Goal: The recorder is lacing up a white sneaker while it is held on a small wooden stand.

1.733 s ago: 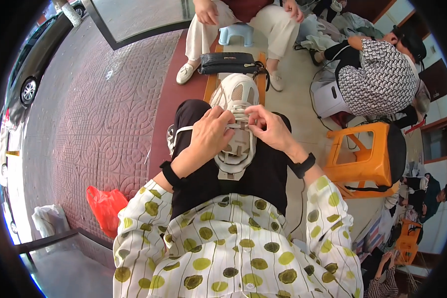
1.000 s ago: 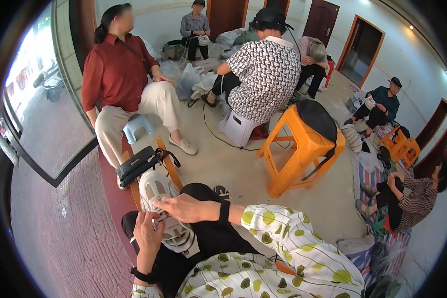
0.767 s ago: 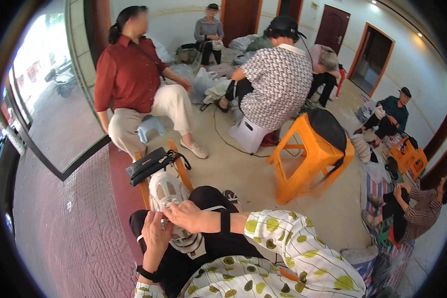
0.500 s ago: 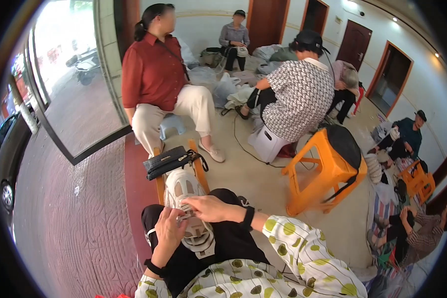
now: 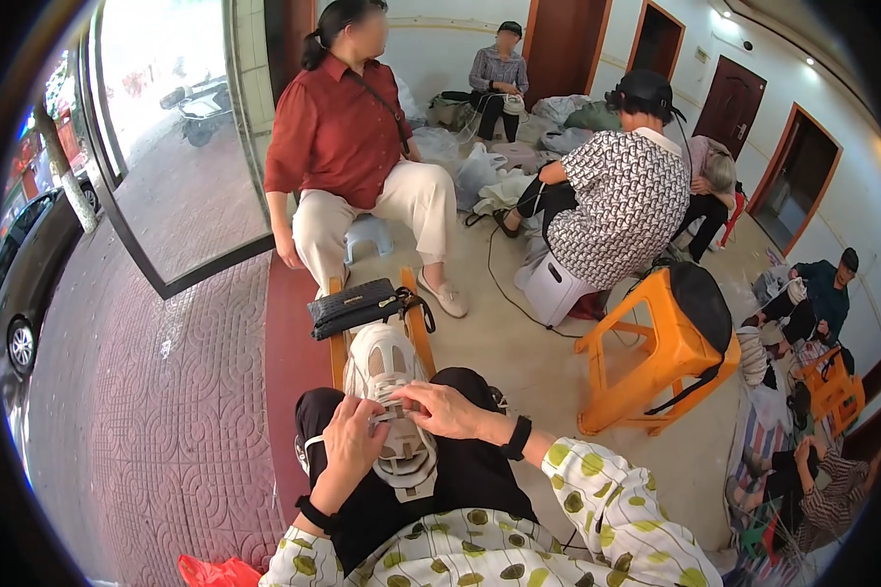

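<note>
A beige and white sneaker [image 5: 404, 452] rests on my lap between my black-trousered knees, its toe pointing away from me. My left hand [image 5: 352, 442] is closed at the left side of the lacing, thumb and fingers pinching a pale shoelace [image 5: 386, 394]. From the right, my right hand [image 5: 445, 409] reaches over the lacing with its fingertips closed on the lace too. Only a little gap lies between the two hands. The lace ends are too small to make out.
Beyond the toe, a black woven purse [image 5: 354, 307] lies on a wooden frame [image 5: 418, 338]. An orange plastic stool [image 5: 646, 347] stands to the right. A person in red [image 5: 338, 137] sits ahead; others sit among bags. A red bag [image 5: 217, 571] lies lower left.
The whole view has swung a little to the left, so the surroundings sit further right. My hands stay at the lacing, with the fingertips slightly further apart.
</note>
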The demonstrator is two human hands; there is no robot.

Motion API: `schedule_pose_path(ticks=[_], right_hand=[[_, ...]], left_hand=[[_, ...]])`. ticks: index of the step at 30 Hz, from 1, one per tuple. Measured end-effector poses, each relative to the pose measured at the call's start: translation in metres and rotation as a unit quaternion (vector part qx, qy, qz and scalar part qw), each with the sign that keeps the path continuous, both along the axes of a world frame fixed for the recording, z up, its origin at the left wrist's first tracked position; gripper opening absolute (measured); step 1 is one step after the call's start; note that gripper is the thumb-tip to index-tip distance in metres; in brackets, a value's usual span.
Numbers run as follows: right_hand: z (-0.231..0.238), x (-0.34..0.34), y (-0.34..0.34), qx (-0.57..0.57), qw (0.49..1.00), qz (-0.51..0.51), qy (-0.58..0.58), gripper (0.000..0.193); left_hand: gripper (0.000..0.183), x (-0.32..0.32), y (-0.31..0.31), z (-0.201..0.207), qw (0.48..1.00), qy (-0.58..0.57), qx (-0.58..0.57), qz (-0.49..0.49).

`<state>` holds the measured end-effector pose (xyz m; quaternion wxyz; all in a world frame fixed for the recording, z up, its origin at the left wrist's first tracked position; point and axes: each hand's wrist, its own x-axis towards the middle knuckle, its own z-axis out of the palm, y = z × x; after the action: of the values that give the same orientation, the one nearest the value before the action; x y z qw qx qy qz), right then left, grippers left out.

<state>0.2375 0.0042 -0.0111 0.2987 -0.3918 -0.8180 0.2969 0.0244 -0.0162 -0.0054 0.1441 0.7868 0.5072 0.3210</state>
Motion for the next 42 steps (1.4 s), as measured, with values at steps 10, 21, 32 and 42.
schedule_pose_path(ticks=[10, 21, 32, 42], right_hand=[[0.002, 0.013, 0.016, -0.16, 0.98, 0.072, 0.09, 0.03], [0.005, 0.011, 0.016, -0.2, 0.971, 0.105, 0.08, 0.03], [-0.003, 0.01, 0.016, -0.153, 0.974, 0.024, 0.164, 0.025], [-0.009, 0.014, 0.013, -0.245, 0.937, 0.05, 0.243, 0.02]], left_hand=[[0.026, 0.001, 0.001, 0.0, 1.0, 0.008, 0.011, 0.003], [0.025, 0.0, -0.006, 0.002, 1.0, 0.005, 0.008, 0.002], [0.02, 0.018, 0.013, 0.004, 1.0, 0.009, 0.027, -0.004], [0.013, 0.026, 0.026, 0.003, 0.995, 0.055, -0.039, -0.073]])
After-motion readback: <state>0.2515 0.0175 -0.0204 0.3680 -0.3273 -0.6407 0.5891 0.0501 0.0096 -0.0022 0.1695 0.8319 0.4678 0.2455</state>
